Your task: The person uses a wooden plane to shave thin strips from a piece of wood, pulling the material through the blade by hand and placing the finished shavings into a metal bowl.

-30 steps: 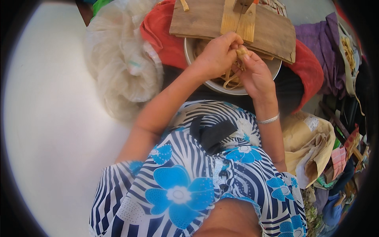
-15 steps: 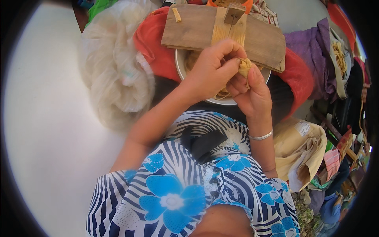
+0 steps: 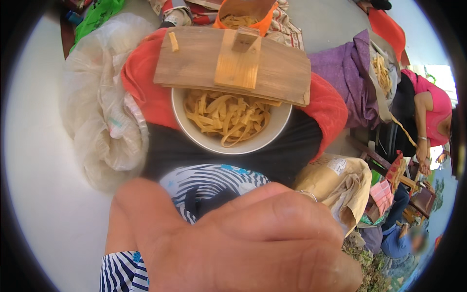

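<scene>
Head view: work looks part-way, going by what's in & around the round, pale metal bowl (image 3: 281,125). In the bowl: a loose heap of flat, tan, ribbon-like strips (image 3: 228,117), curled & tangled, none visibly bundled or tied. A wide, brown wooden board (image 3: 189,61) lies across the bowl's far side, w/ a lighter, flat wood piece (image 3: 238,65) and a small, upright wood block (image 3: 245,40) on top; no hand on it. One short, tan piece (image 3: 173,42) lies on the board, far-left of the bowl; poss. a bit already done w/, can't confirm.

More strips: beyond the bowl, in a bright orange, open bag (image 3: 267,22); & off to the bowl's right, in a pale, open sack (image 3: 373,80) beside a purple cloth (image 3: 340,73). So supply looks far from used up. Finished output: can't ID any; contents of the crinkled, translucent plastic bag (image 3: 102,97) left of the bowl unclear.

Hands: person's bare L hand (image 3: 262,243) is on the bowl's near side, clear of it, close to camera, fingers bent; palm hidden, so can't tell if it's holding anything. R hand: prob. hidden behind it; only a bit of silvery bracelet (image 3: 307,194) shows, so its grip's unknown.
</scene>
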`<state>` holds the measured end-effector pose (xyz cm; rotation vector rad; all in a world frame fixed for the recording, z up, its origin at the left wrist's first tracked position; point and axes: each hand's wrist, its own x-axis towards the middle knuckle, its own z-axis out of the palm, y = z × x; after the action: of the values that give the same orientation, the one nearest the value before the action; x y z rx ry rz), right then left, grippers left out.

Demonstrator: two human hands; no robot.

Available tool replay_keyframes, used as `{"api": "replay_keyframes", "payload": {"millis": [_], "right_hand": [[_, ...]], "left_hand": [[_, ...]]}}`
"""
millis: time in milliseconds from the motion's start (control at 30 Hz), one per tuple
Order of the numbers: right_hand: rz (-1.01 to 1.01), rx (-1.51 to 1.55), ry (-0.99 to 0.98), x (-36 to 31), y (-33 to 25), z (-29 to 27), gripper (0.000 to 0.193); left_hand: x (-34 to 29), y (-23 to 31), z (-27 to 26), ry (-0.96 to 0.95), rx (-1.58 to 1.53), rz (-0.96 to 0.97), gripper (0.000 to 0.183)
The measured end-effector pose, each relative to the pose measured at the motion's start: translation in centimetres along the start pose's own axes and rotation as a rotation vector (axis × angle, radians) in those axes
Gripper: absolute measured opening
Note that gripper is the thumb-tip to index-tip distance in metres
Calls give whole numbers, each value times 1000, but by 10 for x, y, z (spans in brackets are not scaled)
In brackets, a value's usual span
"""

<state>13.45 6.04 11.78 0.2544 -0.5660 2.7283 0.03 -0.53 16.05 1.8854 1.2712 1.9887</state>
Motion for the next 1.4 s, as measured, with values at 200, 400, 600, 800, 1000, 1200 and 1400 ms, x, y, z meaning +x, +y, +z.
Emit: {"api": "replay_keyframes", "payload": {"millis": [200, 400, 600, 800, 1000, 1200, 1400], "right_hand": [[5, -99, 57, 1, -6, -3, 23], [18, -168, 104, 2, -9, 0, 21], [42, -249, 130, 6, -13, -1, 18], [50, -534, 245, 9, -37, 4, 16], [65, -577, 340, 30, -33, -55, 14], [-37, -803, 471, 35, -37, -108, 26], [258, -989, 332, 39, -22, -97, 23]], "left_hand": [[0, -4, 10, 66, -36, 69, 7], [1, -6, 22, 153, -56, 122, 5], [5, -11, 53, 392, -67, 304, 5], [-10, -7, 43, 295, -76, 54, 16], [-47, -43, -10, 145, 64, -536, 21], [-71, -75, -7, 280, -291, -942, 12], [-89, -94, 5, 253, -378, -994, 8]]}}
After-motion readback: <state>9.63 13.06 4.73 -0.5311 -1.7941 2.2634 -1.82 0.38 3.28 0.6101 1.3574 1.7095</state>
